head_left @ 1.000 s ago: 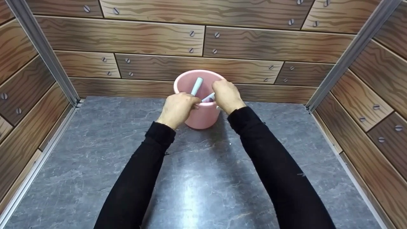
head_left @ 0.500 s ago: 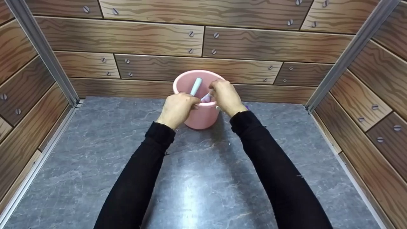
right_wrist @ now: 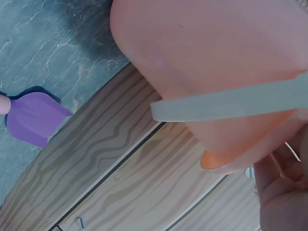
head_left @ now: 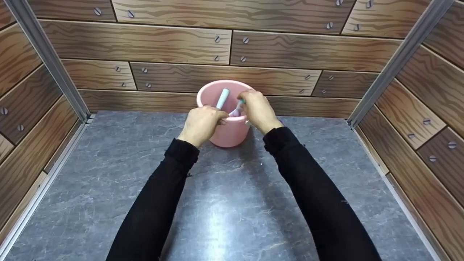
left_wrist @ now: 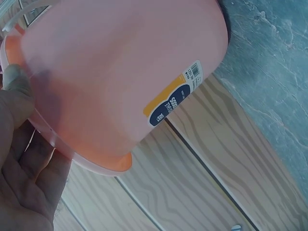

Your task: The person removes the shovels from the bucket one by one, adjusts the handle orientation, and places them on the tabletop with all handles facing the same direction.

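A pink bucket (head_left: 232,132) stands upright on the grey floor near the back wall. My left hand (head_left: 203,124) grips its rim at the front left, thumb outside the wall in the left wrist view. My right hand (head_left: 256,108) is over the right side of the opening, fingertips inside. At those fingertips is a slim tool (head_left: 237,109), lilac with a teal end, that they appear to pinch; its lower part is hidden behind the rim. A pale blue handle (head_left: 222,98) leans inside the bucket. The bucket's pale carrying handle (right_wrist: 226,103) hangs outside, in the right wrist view.
On the floor right of the bucket lies a purple toy shovel (right_wrist: 36,118) with a pink handle; my right arm mostly covers it in the head view. Wood-patterned walls (head_left: 181,43) enclose the floor at the back and both sides, with metal corner posts (head_left: 395,61).
My right hand has shifted slightly and turned over the bucket's opening. A teal end now shows at its fingertips. My left hand has kept its grip on the rim.
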`<state>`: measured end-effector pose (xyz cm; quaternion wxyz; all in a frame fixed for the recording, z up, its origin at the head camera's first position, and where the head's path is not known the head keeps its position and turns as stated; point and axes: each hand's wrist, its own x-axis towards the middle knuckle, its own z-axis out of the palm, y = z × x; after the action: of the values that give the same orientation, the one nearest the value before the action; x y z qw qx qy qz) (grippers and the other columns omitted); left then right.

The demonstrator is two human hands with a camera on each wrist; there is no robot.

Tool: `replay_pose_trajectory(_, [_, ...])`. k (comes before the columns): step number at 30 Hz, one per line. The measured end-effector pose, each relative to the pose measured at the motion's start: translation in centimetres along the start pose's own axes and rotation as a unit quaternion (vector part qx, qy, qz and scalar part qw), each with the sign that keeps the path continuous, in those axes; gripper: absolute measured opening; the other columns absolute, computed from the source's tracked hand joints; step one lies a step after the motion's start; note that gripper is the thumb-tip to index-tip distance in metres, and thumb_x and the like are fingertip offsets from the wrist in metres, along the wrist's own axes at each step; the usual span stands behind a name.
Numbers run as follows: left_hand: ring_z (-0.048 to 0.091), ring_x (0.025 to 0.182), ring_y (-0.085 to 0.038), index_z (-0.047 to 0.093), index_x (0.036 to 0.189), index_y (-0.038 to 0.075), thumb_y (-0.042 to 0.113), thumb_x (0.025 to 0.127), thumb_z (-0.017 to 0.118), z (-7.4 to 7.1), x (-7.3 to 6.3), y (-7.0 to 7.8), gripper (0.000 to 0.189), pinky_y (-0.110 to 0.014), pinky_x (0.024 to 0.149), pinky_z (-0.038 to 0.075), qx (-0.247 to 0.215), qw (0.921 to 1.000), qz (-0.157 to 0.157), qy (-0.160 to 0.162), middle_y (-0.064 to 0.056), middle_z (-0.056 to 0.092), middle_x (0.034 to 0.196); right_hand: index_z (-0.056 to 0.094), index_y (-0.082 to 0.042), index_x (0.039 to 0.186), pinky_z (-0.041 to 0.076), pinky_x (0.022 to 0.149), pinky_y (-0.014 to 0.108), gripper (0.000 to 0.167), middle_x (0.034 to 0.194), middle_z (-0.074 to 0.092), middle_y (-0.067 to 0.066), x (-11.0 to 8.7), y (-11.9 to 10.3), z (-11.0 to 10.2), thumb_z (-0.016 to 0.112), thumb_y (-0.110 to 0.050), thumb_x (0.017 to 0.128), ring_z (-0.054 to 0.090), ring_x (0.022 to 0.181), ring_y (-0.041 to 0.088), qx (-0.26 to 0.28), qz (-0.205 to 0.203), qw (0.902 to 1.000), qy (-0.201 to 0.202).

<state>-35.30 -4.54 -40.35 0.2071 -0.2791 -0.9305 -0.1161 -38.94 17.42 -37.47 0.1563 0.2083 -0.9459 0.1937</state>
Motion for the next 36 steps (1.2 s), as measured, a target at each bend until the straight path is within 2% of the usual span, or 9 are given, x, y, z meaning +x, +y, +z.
replay_pose_trajectory(10, [0.087, 0.110, -0.032, 0.091, 0.115, 0.025, 0.033, 0.099, 0.086, 0.1, 0.0, -0.1, 0.019, -0.056, 0.086, 0.071, -0.006, 0.9999, 0.006, 0.006, -0.003, 0.091, 0.108, 0.080, 0.005, 0.134, 0.065, 0.114, 0.053, 0.025, 0.137, 0.082, 0.023, -0.3, -0.5, -0.4, 0.073, 0.004, 0.109, 0.081, 0.129, 0.042, -0.001, -0.010, 0.9997, 0.021])
replay_pose_trajectory(21, [0.088, 0.113, -0.031, 0.092, 0.116, 0.026, 0.036, 0.100, 0.084, 0.0, 0.1, -0.1, 0.020, -0.056, 0.088, 0.071, 0.001, 1.0000, -0.001, -0.005, 0.000, 0.091, 0.110, 0.079, 0.004, 0.135, 0.064, 0.114, 0.056, 0.026, 0.137, 0.081, 0.023, -0.6, -0.7, -1.6, 0.073, 0.004, 0.111, 0.079, 0.131, 0.043, -0.001, -0.013, 0.9991, 0.040])
replay_pose_trajectory(30, [0.087, 0.114, -0.030, 0.092, 0.116, 0.026, 0.037, 0.099, 0.084, -0.1, 0.0, 0.1, 0.022, -0.057, 0.087, 0.072, 0.003, 1.0000, 0.004, 0.003, -0.002, 0.090, 0.108, 0.079, 0.004, 0.137, 0.061, 0.121, 0.055, 0.026, 0.140, 0.080, 0.021, -0.7, -0.8, -3.2, 0.074, 0.003, 0.111, 0.075, 0.139, 0.044, 0.015, -0.001, 0.9981, 0.060])
replay_pose_trajectory(36, [0.087, 0.114, -0.031, 0.092, 0.115, 0.026, 0.036, 0.099, 0.084, -0.1, 0.0, 0.0, 0.021, -0.058, 0.089, 0.071, -0.004, 1.0000, -0.003, -0.003, -0.002, 0.091, 0.110, 0.079, 0.003, 0.137, 0.059, 0.124, 0.054, 0.025, 0.140, 0.080, 0.021, -0.9, -1.0, -4.0, 0.074, 0.000, 0.113, 0.074, 0.141, 0.043, 0.019, -0.005, 0.9973, 0.071])
